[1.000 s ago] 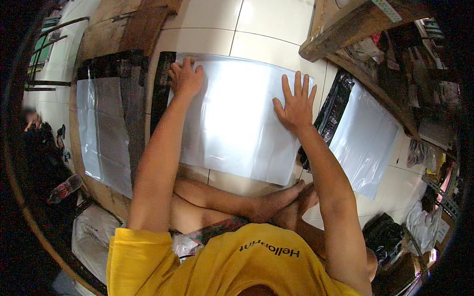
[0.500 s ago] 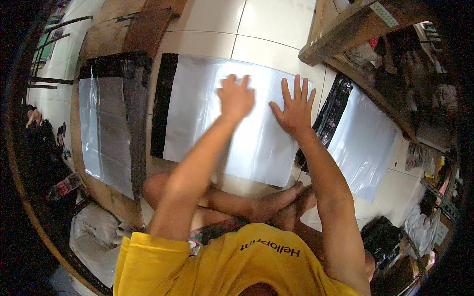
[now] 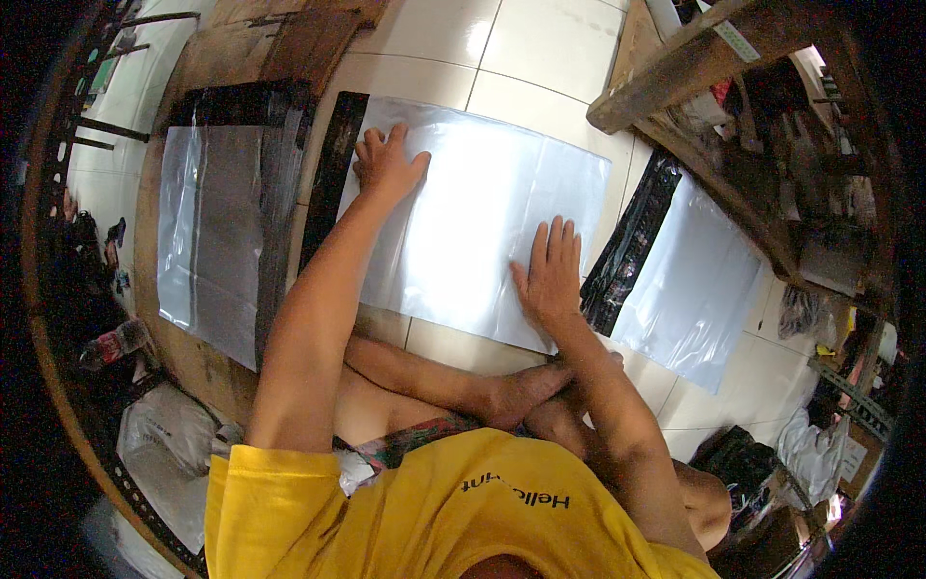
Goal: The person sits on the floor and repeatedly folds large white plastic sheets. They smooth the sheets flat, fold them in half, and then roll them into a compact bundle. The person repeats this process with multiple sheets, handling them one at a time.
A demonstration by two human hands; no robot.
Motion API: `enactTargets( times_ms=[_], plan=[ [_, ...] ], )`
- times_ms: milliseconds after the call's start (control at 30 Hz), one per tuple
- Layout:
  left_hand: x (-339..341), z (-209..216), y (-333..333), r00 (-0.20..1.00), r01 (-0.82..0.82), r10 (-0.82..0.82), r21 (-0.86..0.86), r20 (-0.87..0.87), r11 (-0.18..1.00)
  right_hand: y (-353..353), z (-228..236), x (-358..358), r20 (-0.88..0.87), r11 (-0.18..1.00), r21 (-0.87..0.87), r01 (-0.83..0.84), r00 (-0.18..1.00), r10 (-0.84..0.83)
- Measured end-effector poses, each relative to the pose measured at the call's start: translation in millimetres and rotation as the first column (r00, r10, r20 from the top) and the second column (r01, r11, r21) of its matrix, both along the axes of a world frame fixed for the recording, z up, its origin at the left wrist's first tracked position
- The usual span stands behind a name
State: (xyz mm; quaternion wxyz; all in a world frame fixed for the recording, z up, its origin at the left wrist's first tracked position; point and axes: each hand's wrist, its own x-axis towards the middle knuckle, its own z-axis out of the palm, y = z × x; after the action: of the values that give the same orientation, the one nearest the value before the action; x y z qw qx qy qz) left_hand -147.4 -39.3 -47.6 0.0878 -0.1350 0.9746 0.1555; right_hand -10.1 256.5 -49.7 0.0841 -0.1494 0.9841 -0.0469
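On the tiled floor before me lies a flat, glossy, whitish plastic sheet (image 3: 463, 212) with a black strip (image 3: 340, 164) along its left side. My left hand (image 3: 388, 166) rests on the sheet's upper left, beside that strip, fingers spread and slightly bent. Lower down, near the right edge, my right hand (image 3: 552, 280) lies flat with fingers stretched out. Neither hand grips anything. To the left is a stack of whitish and black plastic sheets (image 3: 207, 222). Another whitish plastic pile (image 3: 690, 280) with a crinkled black band lies to the right.
Brown cardboard (image 3: 217, 63) lies beneath the left stack. A wooden beam (image 3: 675, 72) juts in at the upper right above cluttered shelving. A plastic bottle (image 3: 114, 345) and a pale plastic bag (image 3: 164, 434) are at the left. A black bag (image 3: 738, 458) sits at the lower right.
My left hand has slid left across the sheet toward the black strip. My right hand has moved down toward me along the right side, still flat and open.
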Motion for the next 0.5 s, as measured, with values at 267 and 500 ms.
enactTargets(
  times_ms=[267,500],
  plan=[
    [9,2,30,0.987,0.017,-0.001,0.095,-0.162,0.995,4,-10,16,-0.018,0.983,-0.184,0.023,0.999,-0.027],
    [123,17,185,0.953,0.3,-0.27,0.29,-0.141,0.909,5,-17,14,-0.014,0.998,0.067,0.009,1.0,-0.008]
  ],
)
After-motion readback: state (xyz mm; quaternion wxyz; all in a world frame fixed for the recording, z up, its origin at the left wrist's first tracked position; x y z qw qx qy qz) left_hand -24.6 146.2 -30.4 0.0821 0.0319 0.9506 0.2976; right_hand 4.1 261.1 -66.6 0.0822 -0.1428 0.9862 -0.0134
